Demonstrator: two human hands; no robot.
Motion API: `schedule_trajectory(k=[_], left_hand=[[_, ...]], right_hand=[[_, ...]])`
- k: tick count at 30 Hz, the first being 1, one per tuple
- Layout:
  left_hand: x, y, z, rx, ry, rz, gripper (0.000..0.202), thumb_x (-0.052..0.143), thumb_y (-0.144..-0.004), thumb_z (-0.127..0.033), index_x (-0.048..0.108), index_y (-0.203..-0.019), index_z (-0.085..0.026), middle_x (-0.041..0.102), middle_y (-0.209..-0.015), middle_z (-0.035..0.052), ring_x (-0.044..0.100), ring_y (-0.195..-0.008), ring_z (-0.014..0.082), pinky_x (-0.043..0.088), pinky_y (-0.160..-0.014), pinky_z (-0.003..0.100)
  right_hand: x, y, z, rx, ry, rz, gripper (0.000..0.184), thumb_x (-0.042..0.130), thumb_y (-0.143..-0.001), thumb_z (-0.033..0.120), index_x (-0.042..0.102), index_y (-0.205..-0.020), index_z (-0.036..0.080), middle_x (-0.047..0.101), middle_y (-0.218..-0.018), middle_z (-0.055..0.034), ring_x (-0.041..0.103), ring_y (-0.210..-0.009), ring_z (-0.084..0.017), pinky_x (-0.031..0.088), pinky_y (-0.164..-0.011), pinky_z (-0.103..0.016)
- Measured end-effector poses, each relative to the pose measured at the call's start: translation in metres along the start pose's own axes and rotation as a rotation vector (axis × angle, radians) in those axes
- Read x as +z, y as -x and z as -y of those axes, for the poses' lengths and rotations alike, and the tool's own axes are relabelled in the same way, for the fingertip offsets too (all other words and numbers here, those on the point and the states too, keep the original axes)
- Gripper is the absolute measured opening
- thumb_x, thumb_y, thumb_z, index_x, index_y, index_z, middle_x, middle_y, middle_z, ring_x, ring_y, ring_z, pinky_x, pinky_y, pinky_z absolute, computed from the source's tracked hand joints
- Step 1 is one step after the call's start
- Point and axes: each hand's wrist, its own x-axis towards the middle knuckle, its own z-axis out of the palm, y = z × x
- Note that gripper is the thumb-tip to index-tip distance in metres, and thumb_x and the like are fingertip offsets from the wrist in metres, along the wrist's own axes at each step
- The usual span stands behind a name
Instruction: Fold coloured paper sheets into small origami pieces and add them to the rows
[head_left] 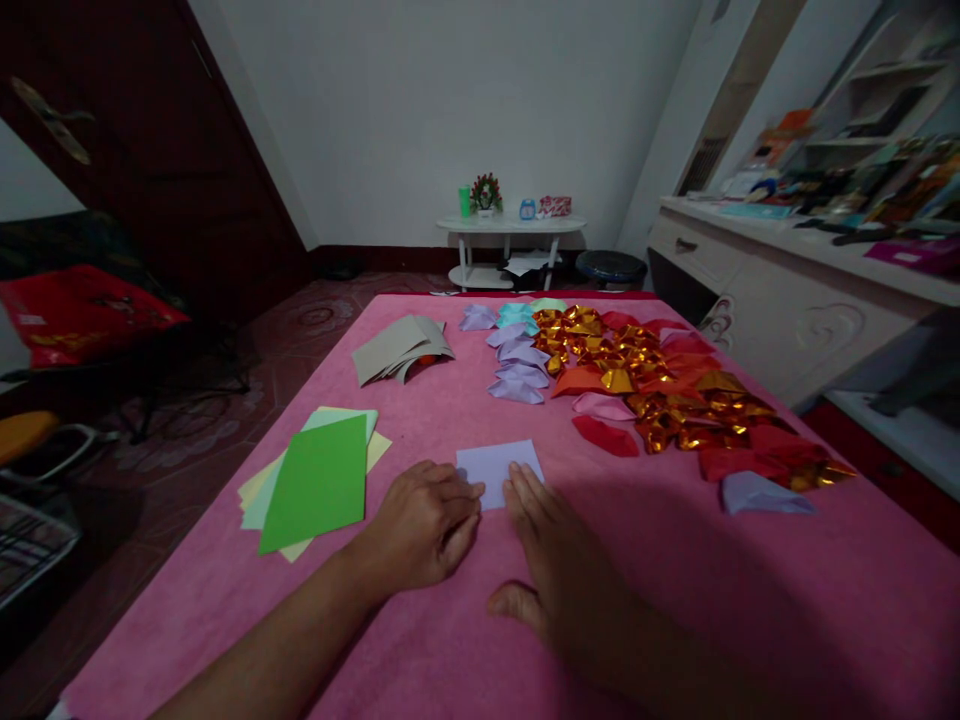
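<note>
A pale lavender sheet of paper (491,472) lies flat on the pink cloth in front of me. My left hand (427,520) is closed, its fingers curled and the tips at the paper's lower left edge. Stretched fingers of my right hand (544,540) lie flat on the paper's right side, with the thumb spread away on the cloth. Left of my hands is a fanned stack of coloured paper, a bright green sheet (322,480) on top. Folded lavender paper pieces (517,370) stand in a row beyond the sheet.
Shiny gold folded pieces (645,350) and red folded pieces (606,436) cover the table's far right. A stack of grey sheets (401,347) sits at the far left. Behind stands a small white table (517,225); a white dresser (780,270) is at the right.
</note>
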Motion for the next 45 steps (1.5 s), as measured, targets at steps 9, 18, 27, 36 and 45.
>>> schedule_trajectory(k=[9,18,27,36,45], left_hand=[[0.005,-0.002,-0.005,-0.121,-0.075,0.041,0.023,0.054,-0.085,-0.029,0.062,-0.105,-0.02,0.065,-0.091,0.007,0.059,-0.082,0.0189,0.047,-0.07,0.031],[0.014,-0.01,0.002,-0.078,-0.139,-0.174,0.015,0.053,-0.087,-0.021,0.067,-0.093,-0.021,0.067,-0.082,0.0045,0.058,-0.073,0.0153,0.044,-0.063,0.027],[-0.012,-0.041,0.029,-0.205,0.371,-0.709,0.017,0.062,-0.079,-0.011,0.074,-0.077,-0.023,0.063,-0.109,0.0074,0.056,-0.101,0.0197,0.045,-0.083,0.034],[-0.002,-0.07,0.041,-0.478,0.935,-0.652,0.01,0.065,-0.069,-0.016,0.071,-0.061,-0.015,0.063,-0.064,0.0043,0.058,-0.063,0.0143,0.045,-0.063,0.025],[0.019,-0.069,0.039,-0.635,1.167,-0.719,0.02,0.054,-0.073,-0.015,0.069,-0.087,-0.013,0.061,-0.068,0.0021,0.054,-0.049,0.0086,0.04,-0.048,0.02]], right_hand=[[-0.024,0.009,-0.021,0.08,0.149,-0.07,0.043,0.05,-0.081,0.024,0.057,-0.118,0.004,0.056,-0.125,-0.0247,0.054,-0.113,-0.035,0.046,-0.092,-0.05],[-0.039,-0.021,-0.037,0.404,-0.225,-0.172,0.018,0.049,-0.08,0.025,0.064,-0.088,0.018,0.069,-0.089,-0.0082,0.061,-0.085,-0.024,0.046,-0.077,-0.036],[-0.042,-0.06,-0.039,0.757,-1.563,0.097,0.061,0.05,-0.072,0.073,0.065,-0.09,0.016,0.07,-0.086,-0.0112,0.065,-0.065,-0.018,0.044,-0.05,-0.024],[-0.031,-0.088,-0.023,0.67,-1.919,-0.318,0.037,0.077,-0.067,0.04,0.064,-0.097,0.021,0.069,-0.076,0.0009,0.058,-0.055,-0.01,0.04,-0.043,-0.017],[-0.002,-0.083,-0.035,0.673,-1.73,-0.304,0.033,0.083,-0.058,0.036,0.064,-0.071,0.013,0.065,-0.058,-0.0019,0.052,-0.042,-0.007,0.036,-0.038,-0.016]])
